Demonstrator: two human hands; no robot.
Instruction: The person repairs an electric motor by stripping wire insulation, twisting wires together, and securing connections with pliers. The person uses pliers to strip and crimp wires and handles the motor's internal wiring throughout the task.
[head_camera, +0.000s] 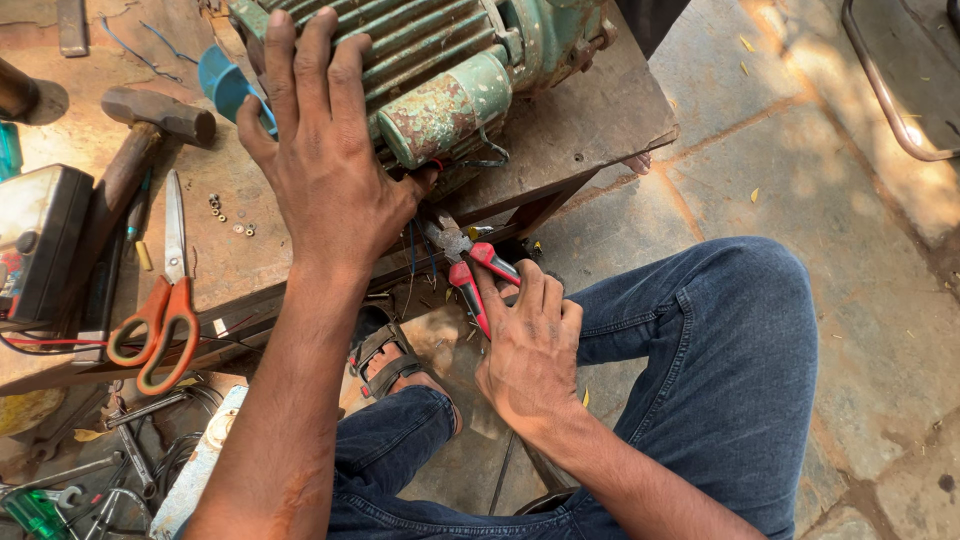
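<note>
My left hand (325, 150) lies flat with spread fingers on a worn green electric motor (440, 70) with ribbed housing, which rests on a low wooden table (570, 130). My right hand (525, 345) grips red-handled pliers (470, 265) just below the table's edge. The pliers' jaws point up toward thin blue wires (420, 250) hanging from under the motor. My legs in blue jeans and a sandalled foot (385, 355) sit beneath the hands.
Orange-handled scissors (165, 300), a hammer (150, 130), a black box (40, 240), a blue cup (225, 85) and small nuts (230, 215) lie on the table's left part. Spanners and wire (110, 460) lie on the ground below. Stone paving (800, 170) spreads to the right.
</note>
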